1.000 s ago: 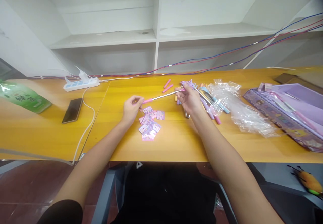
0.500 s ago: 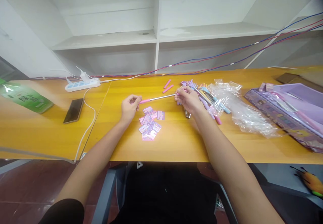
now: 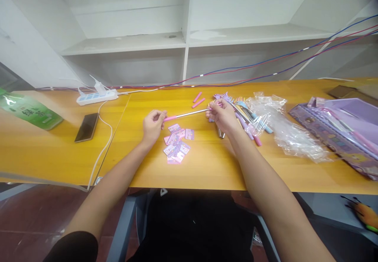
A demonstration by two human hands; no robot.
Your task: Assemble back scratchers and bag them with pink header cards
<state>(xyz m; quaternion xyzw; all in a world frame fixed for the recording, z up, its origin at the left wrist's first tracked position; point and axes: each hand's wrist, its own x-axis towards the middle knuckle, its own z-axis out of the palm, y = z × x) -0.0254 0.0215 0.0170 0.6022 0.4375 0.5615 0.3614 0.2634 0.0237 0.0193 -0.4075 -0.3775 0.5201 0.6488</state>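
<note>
A telescopic back scratcher (image 3: pixel 189 113) with a pink handle and a thin metal rod is stretched between my hands, over the table. My left hand (image 3: pixel 153 126) is closed around its pink handle end. At the other end, the fingers of my right hand (image 3: pixel 223 116) pinch the rod near its head, which they partly hide. Just behind and beside my right hand lies a pile of similar back scratchers (image 3: pixel 245 114) with hand-shaped heads and pastel handles. Below the rod, small pink and purple printed cards (image 3: pixel 177 148) are scattered in an overlapping heap.
Two loose pink tubes (image 3: pixel 198 103) lie behind the rod. Crumpled clear plastic bags (image 3: pixel 292 136) and a purple printed pouch (image 3: pixel 333 136) are on the right. Leftward are a phone (image 3: pixel 86 127), a power strip (image 3: pixel 97 96) with a white cable, and a green bottle (image 3: pixel 29 110).
The view has shifted very slightly. Both hands keep the same hold on the back scratcher, and nothing else has visibly moved.
</note>
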